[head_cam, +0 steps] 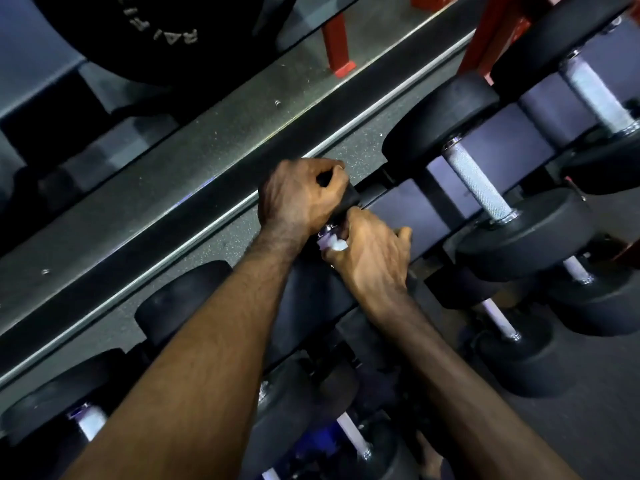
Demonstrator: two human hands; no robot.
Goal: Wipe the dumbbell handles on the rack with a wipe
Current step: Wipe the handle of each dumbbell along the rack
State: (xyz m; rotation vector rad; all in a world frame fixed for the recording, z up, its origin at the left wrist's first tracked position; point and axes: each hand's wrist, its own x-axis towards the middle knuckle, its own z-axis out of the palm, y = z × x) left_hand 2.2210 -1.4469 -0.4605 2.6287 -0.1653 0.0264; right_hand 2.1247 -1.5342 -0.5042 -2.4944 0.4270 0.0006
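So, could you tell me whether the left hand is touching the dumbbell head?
Touching. The head view shows the left hand curled over the black dumbbell head, gripping it.

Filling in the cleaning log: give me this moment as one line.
left hand: grips dumbbell head | right hand: holds wipe round handle | stage: wiping

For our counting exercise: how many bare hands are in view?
2. The left hand grips a dumbbell's black rubber end at centre; the right hand, just beside it, holds a crumpled white wipe on the handle. No others seem hidden.
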